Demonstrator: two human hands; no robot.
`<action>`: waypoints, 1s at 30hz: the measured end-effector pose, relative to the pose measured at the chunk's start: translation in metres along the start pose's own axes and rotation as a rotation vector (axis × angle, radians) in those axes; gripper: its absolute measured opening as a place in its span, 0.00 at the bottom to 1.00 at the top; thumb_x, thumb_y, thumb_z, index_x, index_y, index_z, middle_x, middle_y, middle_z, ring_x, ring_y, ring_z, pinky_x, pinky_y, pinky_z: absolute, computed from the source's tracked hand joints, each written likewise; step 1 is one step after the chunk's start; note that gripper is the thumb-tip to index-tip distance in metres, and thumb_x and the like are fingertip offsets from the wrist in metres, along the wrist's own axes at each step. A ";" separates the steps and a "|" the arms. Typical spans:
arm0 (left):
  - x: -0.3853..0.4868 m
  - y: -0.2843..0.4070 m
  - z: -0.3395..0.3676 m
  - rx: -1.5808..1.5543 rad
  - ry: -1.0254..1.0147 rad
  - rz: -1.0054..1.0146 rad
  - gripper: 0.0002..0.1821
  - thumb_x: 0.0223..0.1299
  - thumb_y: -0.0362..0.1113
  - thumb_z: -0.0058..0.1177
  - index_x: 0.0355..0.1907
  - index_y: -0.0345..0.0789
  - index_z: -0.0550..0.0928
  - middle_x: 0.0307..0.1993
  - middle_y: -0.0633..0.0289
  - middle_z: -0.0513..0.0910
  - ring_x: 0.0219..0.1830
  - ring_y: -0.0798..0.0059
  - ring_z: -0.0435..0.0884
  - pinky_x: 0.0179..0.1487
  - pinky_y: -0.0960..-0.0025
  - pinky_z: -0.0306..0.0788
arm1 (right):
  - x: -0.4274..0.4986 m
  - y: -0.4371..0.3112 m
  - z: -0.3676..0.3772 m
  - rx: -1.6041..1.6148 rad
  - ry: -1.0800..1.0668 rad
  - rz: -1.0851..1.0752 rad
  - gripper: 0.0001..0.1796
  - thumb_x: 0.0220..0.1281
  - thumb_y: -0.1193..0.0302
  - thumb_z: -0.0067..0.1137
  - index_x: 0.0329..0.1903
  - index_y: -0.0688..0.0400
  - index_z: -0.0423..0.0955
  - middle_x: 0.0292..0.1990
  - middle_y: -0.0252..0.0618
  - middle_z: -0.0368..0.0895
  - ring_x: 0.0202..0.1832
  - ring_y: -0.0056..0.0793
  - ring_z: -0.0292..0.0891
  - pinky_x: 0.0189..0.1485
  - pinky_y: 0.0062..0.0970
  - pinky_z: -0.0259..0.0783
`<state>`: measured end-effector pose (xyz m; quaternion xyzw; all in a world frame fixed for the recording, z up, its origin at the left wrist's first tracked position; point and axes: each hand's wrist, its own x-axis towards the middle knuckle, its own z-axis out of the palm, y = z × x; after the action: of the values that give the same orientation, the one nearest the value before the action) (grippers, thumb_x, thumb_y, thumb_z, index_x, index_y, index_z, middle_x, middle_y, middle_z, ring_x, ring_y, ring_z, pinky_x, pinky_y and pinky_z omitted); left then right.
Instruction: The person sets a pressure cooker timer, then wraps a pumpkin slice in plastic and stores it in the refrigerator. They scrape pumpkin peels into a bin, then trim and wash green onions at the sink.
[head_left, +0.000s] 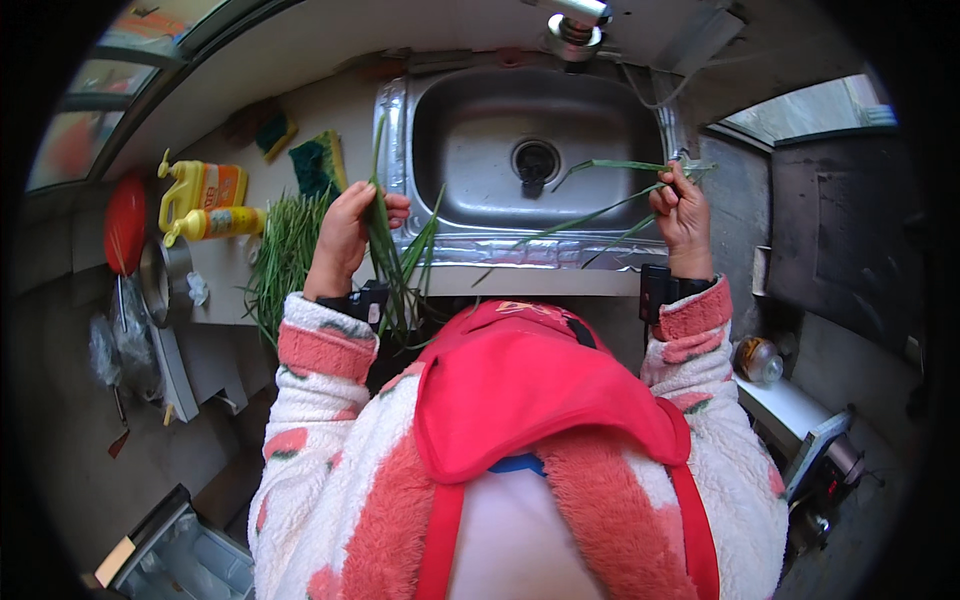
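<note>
My left hand (352, 229), at the left end of a stainless steel sink (480, 199), grips a small bunch of long green leaves (386, 255), which look like garlic chives and hang towards my body. Above the sink's right rim my right hand (681, 210) pinches a few thin green leaves (581, 219) of the same kind; they trail leftward over the basin. A larger heap of the greens (289, 251) lies on the counter, just left of my left hand. Dark matter sits in the sink drain (535, 159).
Two scouring sponges (316, 163) (274, 136) lie behind the greens. A yellow jug (202, 187) and a yellow squeeze bottle (225, 223) are at the counter's left. A faucet (576, 34) stands behind the basin. A glass jar (759, 360) rests on a white shelf at right.
</note>
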<state>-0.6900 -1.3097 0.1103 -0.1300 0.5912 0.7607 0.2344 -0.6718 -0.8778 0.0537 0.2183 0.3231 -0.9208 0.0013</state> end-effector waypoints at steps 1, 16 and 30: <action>0.000 -0.002 0.000 0.002 0.011 -0.009 0.12 0.65 0.36 0.35 0.36 0.30 0.70 0.35 0.49 0.80 0.34 0.66 0.80 0.42 0.68 0.73 | -0.001 -0.011 -0.008 0.018 0.003 -0.018 0.07 0.63 0.69 0.52 0.37 0.59 0.71 0.24 0.32 0.72 0.15 0.13 0.59 0.17 0.15 0.51; 0.017 -0.015 0.030 -0.079 0.054 0.010 0.10 0.66 0.37 0.36 0.35 0.33 0.70 0.33 0.51 0.79 0.33 0.65 0.79 0.39 0.67 0.73 | -0.001 -0.235 -0.099 -0.675 0.636 -0.710 0.09 0.60 0.65 0.54 0.38 0.56 0.74 0.30 0.32 0.79 0.29 0.19 0.75 0.23 0.19 0.60; 0.003 -0.010 0.058 0.032 0.378 -0.044 0.10 0.65 0.36 0.38 0.39 0.32 0.72 0.35 0.54 0.80 0.37 0.67 0.79 0.45 0.66 0.73 | 0.194 -0.190 -0.281 -0.766 0.645 -0.380 0.12 0.56 0.60 0.57 0.38 0.52 0.71 0.29 0.31 0.74 0.30 0.23 0.74 0.27 0.23 0.66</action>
<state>-0.6826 -1.2519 0.1163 -0.2796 0.6338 0.7079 0.1380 -0.7619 -0.5329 -0.1073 0.4118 0.6539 -0.6071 -0.1849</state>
